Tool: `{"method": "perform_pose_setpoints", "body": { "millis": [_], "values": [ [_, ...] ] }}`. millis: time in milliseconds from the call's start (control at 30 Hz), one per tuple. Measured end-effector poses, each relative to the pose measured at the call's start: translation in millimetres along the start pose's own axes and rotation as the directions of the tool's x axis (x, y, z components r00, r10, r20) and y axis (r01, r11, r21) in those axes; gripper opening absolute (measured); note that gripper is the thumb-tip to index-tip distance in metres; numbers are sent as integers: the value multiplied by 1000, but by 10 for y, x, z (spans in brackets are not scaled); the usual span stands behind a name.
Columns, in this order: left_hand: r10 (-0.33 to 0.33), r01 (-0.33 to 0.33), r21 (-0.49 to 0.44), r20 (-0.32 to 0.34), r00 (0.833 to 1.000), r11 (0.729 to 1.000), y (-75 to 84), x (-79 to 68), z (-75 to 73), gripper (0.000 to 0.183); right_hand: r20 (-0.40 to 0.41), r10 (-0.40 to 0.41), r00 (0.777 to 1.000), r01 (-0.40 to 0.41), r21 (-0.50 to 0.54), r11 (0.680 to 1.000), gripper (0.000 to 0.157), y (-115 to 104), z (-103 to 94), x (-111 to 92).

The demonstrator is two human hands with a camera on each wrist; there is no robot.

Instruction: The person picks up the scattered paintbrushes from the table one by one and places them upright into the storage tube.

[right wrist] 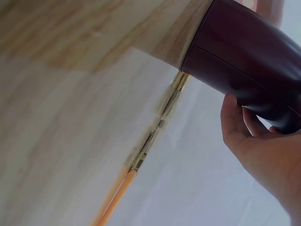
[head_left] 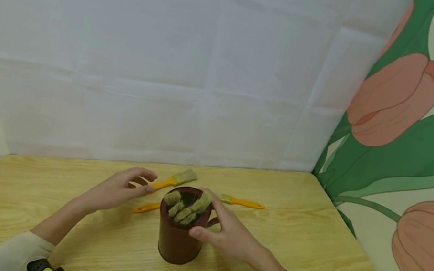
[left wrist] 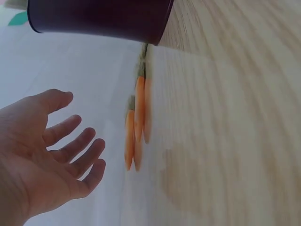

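A dark red pot (head_left: 179, 242) stands upright on the table, with several fuzzy olive-green pieces (head_left: 186, 210) at its mouth; their exact kind is unclear. My right hand (head_left: 232, 235) holds the pot's right side near the rim, thumb in front and other fingers toward the back. In the right wrist view, the pot (right wrist: 244, 56) partly hides those fingers. To the pot's left, my left hand (head_left: 120, 188) is empty, fingers loosely spread in the left wrist view. Close by its fingertips in the head view lies the orange handle of a flat paintbrush (head_left: 176, 180).
Another orange handle (head_left: 146, 207) runs behind the pot, its far end hidden. A further paintbrush (head_left: 246, 203) lies behind the right hand. A white sheet (head_left: 145, 69) hangs along the table's back edge, and a wall with painted tulips (head_left: 397, 99) rises at the right.
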State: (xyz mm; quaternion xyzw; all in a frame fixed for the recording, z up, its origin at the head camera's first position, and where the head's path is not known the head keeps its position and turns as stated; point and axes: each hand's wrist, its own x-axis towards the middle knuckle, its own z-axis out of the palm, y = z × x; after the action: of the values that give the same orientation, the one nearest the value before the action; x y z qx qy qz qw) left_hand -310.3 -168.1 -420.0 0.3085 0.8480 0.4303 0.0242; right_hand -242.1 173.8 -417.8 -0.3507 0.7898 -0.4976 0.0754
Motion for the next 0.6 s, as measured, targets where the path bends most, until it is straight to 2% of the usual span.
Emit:
{"method": "perform_pose_setpoints", "body": {
  "millis": [133, 267, 400, 600],
  "values": [
    [-3, 4, 34, -5, 1000, 999, -167, 53, 53, 41, 14, 17, 1000, -17, 34, 999, 75, 37, 41, -16],
    [12, -13, 158, 4, 1000, 987, -258, 214, 72, 40, 22, 47, 999, -48, 34, 998, 76, 52, 63, -22],
    [34, -36, 259, 13, 999, 965, -245, 454, 68, 37, 11, 56, 998, -56, 18, 998, 76, 39, 37, -22],
    [19, -26, 334, 23, 1000, 942, -171, 780, 71, 34, -5, 46, 999, -46, 0, 999, 77, -7, -16, 9]
  ]
}}
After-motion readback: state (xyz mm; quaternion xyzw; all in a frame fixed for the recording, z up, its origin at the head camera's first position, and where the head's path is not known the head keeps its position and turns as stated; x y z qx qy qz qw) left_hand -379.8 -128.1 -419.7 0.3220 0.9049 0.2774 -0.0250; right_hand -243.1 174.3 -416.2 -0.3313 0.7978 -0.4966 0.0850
